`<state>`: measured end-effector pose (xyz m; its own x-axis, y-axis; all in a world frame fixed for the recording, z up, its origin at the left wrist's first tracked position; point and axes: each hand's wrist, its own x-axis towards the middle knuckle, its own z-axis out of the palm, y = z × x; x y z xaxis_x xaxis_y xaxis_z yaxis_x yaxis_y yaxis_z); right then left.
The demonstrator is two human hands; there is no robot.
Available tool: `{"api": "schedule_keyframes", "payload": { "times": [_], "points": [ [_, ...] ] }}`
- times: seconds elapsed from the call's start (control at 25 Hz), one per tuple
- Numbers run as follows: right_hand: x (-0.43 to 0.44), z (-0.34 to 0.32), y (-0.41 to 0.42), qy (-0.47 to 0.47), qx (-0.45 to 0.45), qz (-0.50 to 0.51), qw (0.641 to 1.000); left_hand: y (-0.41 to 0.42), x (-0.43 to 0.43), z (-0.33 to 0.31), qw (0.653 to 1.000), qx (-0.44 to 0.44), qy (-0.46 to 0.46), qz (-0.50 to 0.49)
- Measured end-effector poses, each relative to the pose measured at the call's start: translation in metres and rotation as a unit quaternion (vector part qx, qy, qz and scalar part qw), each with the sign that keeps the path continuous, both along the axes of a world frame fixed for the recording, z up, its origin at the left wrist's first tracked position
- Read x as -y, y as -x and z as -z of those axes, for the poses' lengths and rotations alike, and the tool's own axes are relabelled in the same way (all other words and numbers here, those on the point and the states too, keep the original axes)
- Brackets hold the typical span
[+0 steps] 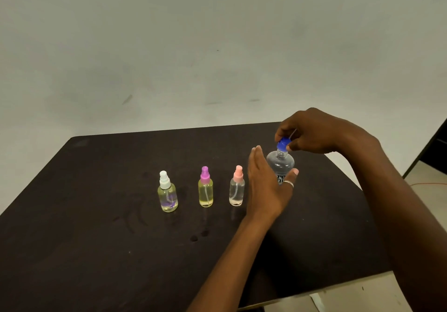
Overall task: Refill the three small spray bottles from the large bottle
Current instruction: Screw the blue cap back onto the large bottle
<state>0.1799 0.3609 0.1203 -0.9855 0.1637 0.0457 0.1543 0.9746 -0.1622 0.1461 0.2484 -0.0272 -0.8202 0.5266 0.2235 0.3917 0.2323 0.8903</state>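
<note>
The large clear bottle [280, 164] stands upright at the right end of a row on the dark table [96, 227]. My left hand [264, 188] wraps its body, the thumb with a ring across the front. My right hand [314, 132] pinches the blue cap [282, 143], which sits tilted at the top of the neck with the threads showing below. To the left stand three small spray bottles, all capped: one with a pink top [237, 190] holding little clear liquid, one with a purple top [205, 192] and one with a white top [167, 196], both yellowish.
A few wet spots [199, 235] mark the table in front of the row. The table's right edge runs close to my right forearm, with pale floor [350, 294] beyond it. A plain wall stands behind the table.
</note>
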Motion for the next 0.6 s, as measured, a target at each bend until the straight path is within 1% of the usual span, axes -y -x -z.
{"api": "schedule_keyframes", "payload": {
  "times": [0.12,0.32,0.44,0.6],
  "points": [
    [-0.001,0.005,0.005,-0.004,0.006,-0.006,1.0,0.011,-0.019,0.008,0.999,0.047,0.003,0.016],
    [-0.007,0.006,0.006,-0.004,0.021,-0.012,1.0,0.009,-0.024,0.05,0.997,0.028,-0.068,-0.007],
    [-0.009,0.004,0.007,0.002,0.027,-0.019,0.999,0.006,-0.024,0.067,0.996,0.038,-0.083,-0.007],
    [-0.008,0.005,0.01,-0.005,0.042,-0.033,0.999,0.006,-0.026,0.073,0.995,0.045,-0.088,-0.005]
  ]
}}
